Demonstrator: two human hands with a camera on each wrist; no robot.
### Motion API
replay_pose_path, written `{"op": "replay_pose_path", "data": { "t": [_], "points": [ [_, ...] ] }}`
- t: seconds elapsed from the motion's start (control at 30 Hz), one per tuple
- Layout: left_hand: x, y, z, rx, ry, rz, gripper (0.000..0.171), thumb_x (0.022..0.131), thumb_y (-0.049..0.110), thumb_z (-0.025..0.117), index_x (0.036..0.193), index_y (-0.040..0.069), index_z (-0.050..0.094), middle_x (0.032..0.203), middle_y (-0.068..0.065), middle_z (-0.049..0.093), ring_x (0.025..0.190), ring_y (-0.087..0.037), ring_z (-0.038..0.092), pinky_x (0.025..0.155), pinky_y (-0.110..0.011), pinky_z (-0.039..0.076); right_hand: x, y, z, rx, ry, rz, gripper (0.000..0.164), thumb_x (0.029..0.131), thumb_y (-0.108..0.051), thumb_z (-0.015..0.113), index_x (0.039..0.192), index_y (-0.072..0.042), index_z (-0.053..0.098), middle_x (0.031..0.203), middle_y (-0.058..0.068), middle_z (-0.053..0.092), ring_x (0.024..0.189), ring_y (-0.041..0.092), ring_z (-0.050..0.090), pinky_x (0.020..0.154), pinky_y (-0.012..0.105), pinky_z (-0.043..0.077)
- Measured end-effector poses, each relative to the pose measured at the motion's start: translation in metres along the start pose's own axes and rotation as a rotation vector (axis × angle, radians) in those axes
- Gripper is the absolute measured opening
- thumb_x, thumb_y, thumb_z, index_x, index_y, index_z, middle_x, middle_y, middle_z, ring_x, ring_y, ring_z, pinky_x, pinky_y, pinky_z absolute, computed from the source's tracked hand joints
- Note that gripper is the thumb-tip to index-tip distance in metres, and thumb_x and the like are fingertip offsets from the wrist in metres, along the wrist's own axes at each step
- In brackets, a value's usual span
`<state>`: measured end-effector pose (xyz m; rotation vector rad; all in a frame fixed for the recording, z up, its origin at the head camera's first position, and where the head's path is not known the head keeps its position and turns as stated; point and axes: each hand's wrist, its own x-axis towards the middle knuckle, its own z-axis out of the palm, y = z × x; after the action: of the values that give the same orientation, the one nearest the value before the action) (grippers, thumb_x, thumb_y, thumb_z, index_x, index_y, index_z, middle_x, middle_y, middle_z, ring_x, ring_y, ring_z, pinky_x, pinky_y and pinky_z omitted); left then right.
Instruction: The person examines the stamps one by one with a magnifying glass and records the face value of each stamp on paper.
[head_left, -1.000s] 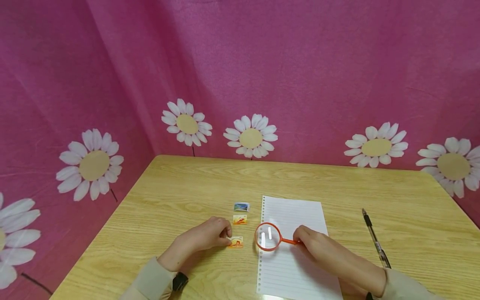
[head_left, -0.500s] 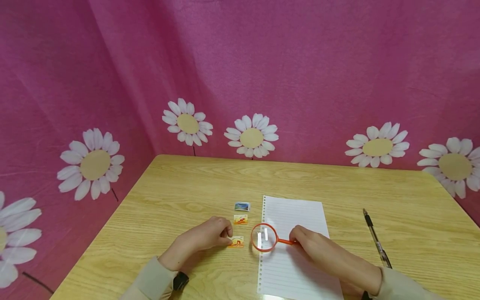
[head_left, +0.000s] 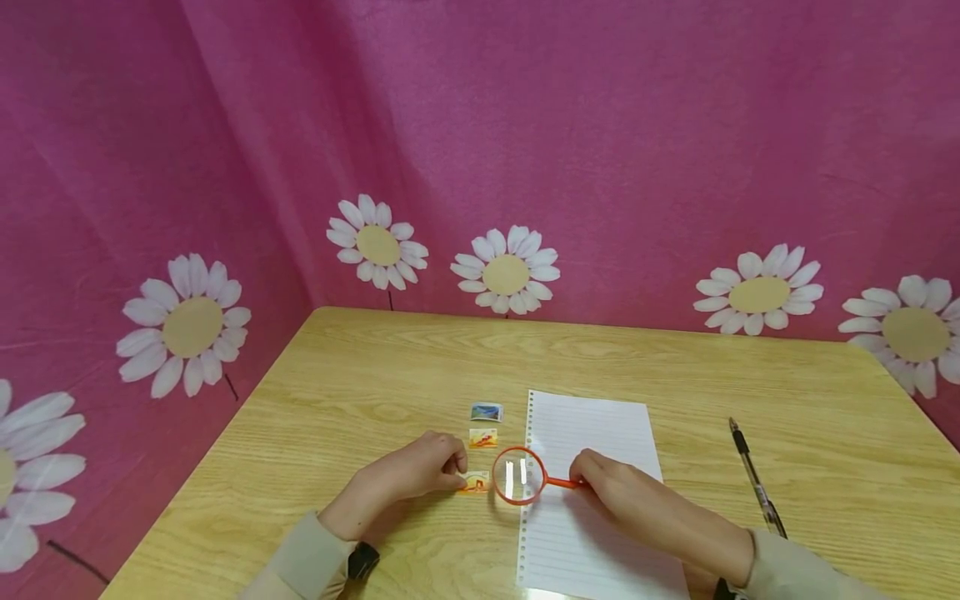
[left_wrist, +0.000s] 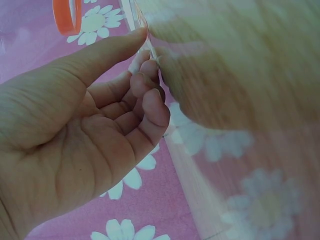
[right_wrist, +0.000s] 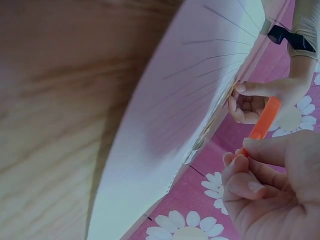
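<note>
Behind the paper (head_left: 588, 429), a broad band of open counter (head_left: 615, 354) is leaving a hand room to pass; the pink curtain (head_left: 600, 150) is bounding it. Between paper and pen (head_left: 757, 479), I am seeing a second lane, which the right forearm (head_left: 708, 537) is crossing at the near end. The magnifying glass (head_left: 521, 476) is hanging over the gap between the paper and the nearest printed slip (head_left: 476, 482), with the left hand (head_left: 423, 467) and right hand (head_left: 615, 487) flanking it. Two farther slips (head_left: 483, 438) are lining a narrow aisle along the paper's punched edge.
</note>
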<state>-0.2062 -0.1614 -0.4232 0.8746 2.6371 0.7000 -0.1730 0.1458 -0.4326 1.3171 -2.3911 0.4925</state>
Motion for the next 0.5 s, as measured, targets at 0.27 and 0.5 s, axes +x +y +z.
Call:
{"op": "replay_pose_path", "data": {
  "t": [0.27, 0.5],
  "points": [
    [-0.0001, 0.0003, 0.0001, -0.006, -0.003, -0.008, 0.010, 0.087, 0.008, 0.071, 0.087, 0.005, 0.062, 0.075, 0.002, 0.053, 0.067, -0.004, 0.042, 0.065, -0.019, 0.039, 0.0038, -0.0020, 0.0008, 0.000, 0.000, -0.025, 0.025, 0.081, 0.001, 0.073, 0.094, -0.009, 0.055, 0.086, -0.006, 0.060, 0.073, 0.002, 0.058, 0.061, 0.013, 0.046],
    [-0.0001, -0.0003, 0.0009, -0.005, -0.001, -0.019, 0.010, 0.088, 0.008, 0.072, 0.087, 0.006, 0.062, 0.074, 0.003, 0.052, 0.067, -0.004, 0.042, 0.065, -0.020, 0.039, 0.0050, -0.0037, 0.0023, -0.003, 0.013, -0.046, 0.017, 0.087, -0.003, 0.070, 0.094, -0.009, 0.055, 0.086, -0.006, 0.060, 0.074, 0.001, 0.058, 0.062, 0.012, 0.046]
  ]
}}
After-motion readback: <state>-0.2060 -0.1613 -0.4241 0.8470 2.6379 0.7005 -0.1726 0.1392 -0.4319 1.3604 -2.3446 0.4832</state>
